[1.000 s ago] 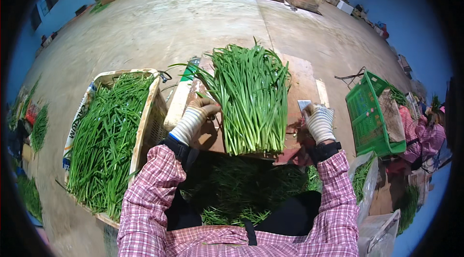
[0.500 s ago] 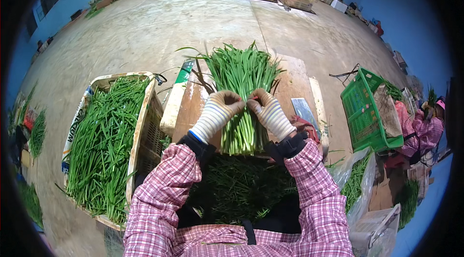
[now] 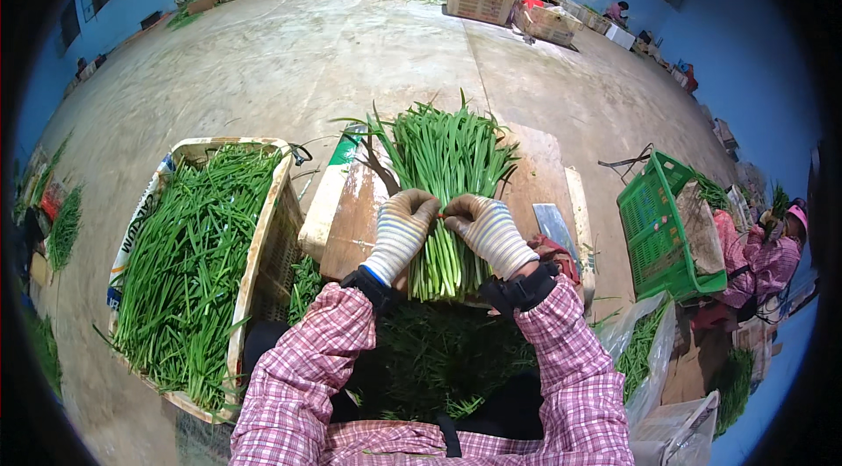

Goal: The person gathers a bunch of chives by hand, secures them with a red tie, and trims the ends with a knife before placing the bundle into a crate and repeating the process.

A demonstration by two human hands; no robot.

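A thick bundle of green chives point(image 3: 452, 150) lies on a wooden board, leaves pointing away and pale stalk ends toward me. My left hand point(image 3: 405, 225) and my right hand point(image 3: 487, 229), in striped knit gloves with darkened fingertips, meet over its middle. Both are closed in a pinch, thumbs and fingers nearly touching. Between the fingertips shows a small bit of red tie point(image 3: 441, 214), lying across the stalks; most of it is hidden by the gloves.
The wooden board point(image 3: 535, 168) carries a flat metal blade point(image 3: 554, 227) on its right. At left stands a crate point(image 3: 254, 282) heaped with loose chives point(image 3: 197, 264). A green basket point(image 3: 658, 216) and a co-worker in pink point(image 3: 772, 256) are at right. More people and crates line the far wall.
My hands have drawn closer together over the bundle, the fingertips now nearly meeting. The whole view has shifted slightly, with the scene sitting lower.
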